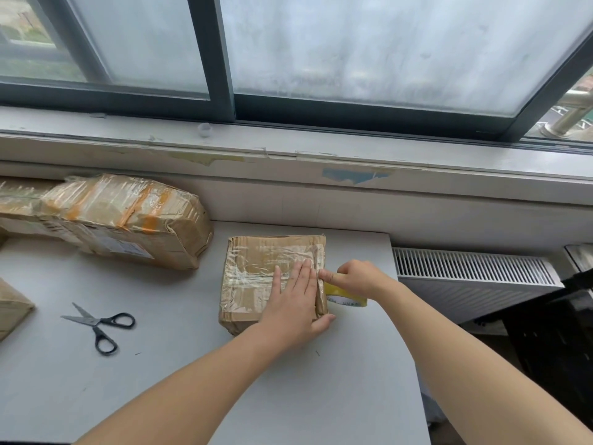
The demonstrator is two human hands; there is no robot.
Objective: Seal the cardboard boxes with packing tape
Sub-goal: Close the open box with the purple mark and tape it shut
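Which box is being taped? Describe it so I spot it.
On the grey table below the window, look near its right edge. The small box there has the left hand flat on it; the larger parcel sits untouched, back left.

The right hand (354,277) hides most of the tape roll (348,300).

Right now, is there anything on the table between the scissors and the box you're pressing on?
Nothing: the head view shows only bare grey table between the scissors and the box.
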